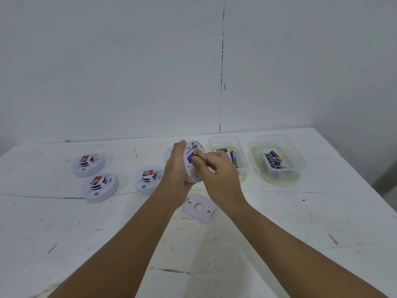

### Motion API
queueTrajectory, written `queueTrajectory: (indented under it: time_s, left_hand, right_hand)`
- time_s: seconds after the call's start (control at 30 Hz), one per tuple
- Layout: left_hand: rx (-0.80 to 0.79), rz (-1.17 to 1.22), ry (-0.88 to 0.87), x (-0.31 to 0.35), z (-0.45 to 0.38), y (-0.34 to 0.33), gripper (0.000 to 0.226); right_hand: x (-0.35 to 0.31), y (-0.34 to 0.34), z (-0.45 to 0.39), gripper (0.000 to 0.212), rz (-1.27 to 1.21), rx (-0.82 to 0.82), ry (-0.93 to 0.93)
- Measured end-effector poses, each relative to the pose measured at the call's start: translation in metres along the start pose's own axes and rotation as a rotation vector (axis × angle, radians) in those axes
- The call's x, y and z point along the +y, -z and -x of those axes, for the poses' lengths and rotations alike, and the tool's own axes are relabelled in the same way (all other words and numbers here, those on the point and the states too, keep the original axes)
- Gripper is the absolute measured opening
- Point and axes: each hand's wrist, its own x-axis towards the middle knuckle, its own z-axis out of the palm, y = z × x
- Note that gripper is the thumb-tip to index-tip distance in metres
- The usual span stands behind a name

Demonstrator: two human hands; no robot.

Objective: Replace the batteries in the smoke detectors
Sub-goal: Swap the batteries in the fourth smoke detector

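— Where was the round white plastic smoke detector [192,168]?

— Tilted on edge above the table [279,222], gripped in the left hand [177,168]. The right hand [214,168] pinched a blue-and-yellow battery [192,157] at its open back.

— Anything hidden?

— Another white detector [168,152] beyond the left hand was mostly covered. The white flat cover plate [198,207] lay below both hands, partly behind the left wrist.

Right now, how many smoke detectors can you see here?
5: two at the table's left, one nearer the middle, one mostly hidden behind the left hand, and one held in that hand. Others may be hidden.
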Motion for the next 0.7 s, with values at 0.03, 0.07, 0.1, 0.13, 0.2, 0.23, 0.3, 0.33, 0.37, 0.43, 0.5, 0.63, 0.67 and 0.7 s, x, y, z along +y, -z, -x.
queueTrajectory:
  time_s: [0.03,0.07,0.1,0.13,0.2,0.23,0.3,0.33,0.37,0.43,0.5,0.63,0.67,0.7]
  left_hand:
    - [-0.003,-0.013,0.003,0.000,-0.002,0.000,0.039]
    - [-0.007,-0.029,0.008,0.001,-0.004,0.000,0.039]
    - [-0.007,-0.049,0.013,0.001,-0.006,0.001,0.039]
    - [-0.004,-0.071,0.016,0.000,-0.009,0.001,0.039]
    - [0.004,-0.089,0.016,0.000,-0.015,0.000,0.039]
    - [0.012,-0.084,0.018,0.000,-0.017,0.000,0.041]
    - [0.040,-0.081,0.016,0.003,-0.023,0.001,0.046]
    - [0.051,-0.089,0.016,0.005,-0.026,0.001,0.047]
    - [0.058,-0.105,0.014,0.006,-0.030,0.002,0.046]
    - [0.069,-0.136,0.016,0.007,-0.034,0.003,0.044]
    - [0.062,-0.148,0.016,0.007,-0.036,0.003,0.046]
    - [0.045,-0.175,0.044,0.005,-0.041,0.000,0.058]
    - [0.041,-0.176,0.052,0.005,-0.042,-0.001,0.057]
    - [0.035,-0.178,0.054,0.004,-0.044,-0.001,0.053]
  right_hand:
    - [0.001,0.003,-0.004,0.021,0.022,-0.029,-0.006]
    - [0.001,0.008,-0.008,0.018,0.047,-0.064,-0.010]
    - [0.001,0.013,-0.013,0.015,0.077,-0.095,-0.010]
    - [0.002,0.018,-0.019,0.014,0.117,-0.111,-0.003]
    - [0.007,0.029,-0.034,0.014,0.217,-0.097,0.023]
    - [0.012,0.034,-0.042,0.013,0.289,-0.093,0.030]
    - [0.022,0.043,-0.061,0.017,0.483,-0.122,0.028]
    - [0.027,0.048,-0.071,0.020,0.586,-0.142,0.028]
    - [0.031,0.054,-0.081,0.023,0.692,-0.168,0.026]
    - [0.034,0.062,-0.097,0.030,0.959,-0.273,0.011]
    - [0.031,0.065,-0.108,0.035,1.273,-0.405,0.008]
    - [0.026,0.058,-0.119,0.043,1.577,-0.524,0.096]
    - [0.025,0.056,-0.122,0.041,1.620,-0.549,0.098]
    - [0.024,0.053,-0.124,0.038,1.664,-0.575,0.091]
